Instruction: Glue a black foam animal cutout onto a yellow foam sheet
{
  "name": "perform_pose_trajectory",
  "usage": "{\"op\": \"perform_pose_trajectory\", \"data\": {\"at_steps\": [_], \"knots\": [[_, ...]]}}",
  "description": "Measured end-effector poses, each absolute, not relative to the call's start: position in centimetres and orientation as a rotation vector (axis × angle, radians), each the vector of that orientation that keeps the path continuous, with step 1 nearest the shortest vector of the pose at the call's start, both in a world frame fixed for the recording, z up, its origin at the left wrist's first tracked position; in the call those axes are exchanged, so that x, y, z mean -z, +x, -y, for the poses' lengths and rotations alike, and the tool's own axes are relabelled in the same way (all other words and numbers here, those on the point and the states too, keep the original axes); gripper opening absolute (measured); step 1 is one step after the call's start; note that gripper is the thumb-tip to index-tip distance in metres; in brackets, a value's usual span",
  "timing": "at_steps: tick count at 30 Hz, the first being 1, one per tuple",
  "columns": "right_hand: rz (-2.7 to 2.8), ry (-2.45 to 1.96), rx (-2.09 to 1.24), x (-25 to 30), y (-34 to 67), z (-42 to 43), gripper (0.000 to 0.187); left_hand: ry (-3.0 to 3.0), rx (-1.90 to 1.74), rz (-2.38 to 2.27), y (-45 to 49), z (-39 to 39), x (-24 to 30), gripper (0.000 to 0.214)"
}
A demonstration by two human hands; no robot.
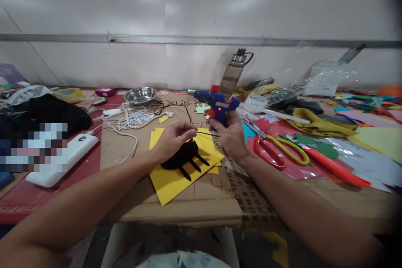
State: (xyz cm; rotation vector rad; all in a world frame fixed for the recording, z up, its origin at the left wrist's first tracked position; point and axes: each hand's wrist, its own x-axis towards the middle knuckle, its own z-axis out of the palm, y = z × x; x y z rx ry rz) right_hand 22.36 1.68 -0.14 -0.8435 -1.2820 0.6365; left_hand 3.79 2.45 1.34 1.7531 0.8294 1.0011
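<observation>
Two hands reach over my bench point(207, 209). The right hand point(231, 134) is wrapped round a blue glue gun point(220, 104). The left hand point(174, 139) has its fingers bunched by a black shape point(180, 157) on yellow paper point(166, 188); I can't tell what they pinch. A thin black cord point(207, 133) crosses between. Scissors point(260, 132) crowd the right, and a bottle point(231, 76) stands behind.
</observation>
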Motion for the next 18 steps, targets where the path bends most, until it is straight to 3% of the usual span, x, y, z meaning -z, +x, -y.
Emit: {"op": "perform_pose_trajectory", "data": {"at_steps": [9,14,18], "knots": [[1.221,-0.931,-0.927,-2.6,25.0,-0.5,0.031,2.388,-0.364,-1.079,-2.9,-3.3,-2.1,0.012],[1.315,-0.966,-1.01,-2.5,25.2,0.0,0.029,2.608,-0.263,-1.059,-3.4,-2.0,-2.1,0.024],[1.3,-0.977,-1.014,-2.1,24.9,-0.1,0.029,2.674,-0.287,-0.851,-2.8,-1.6,-0.8,0.02]]}}
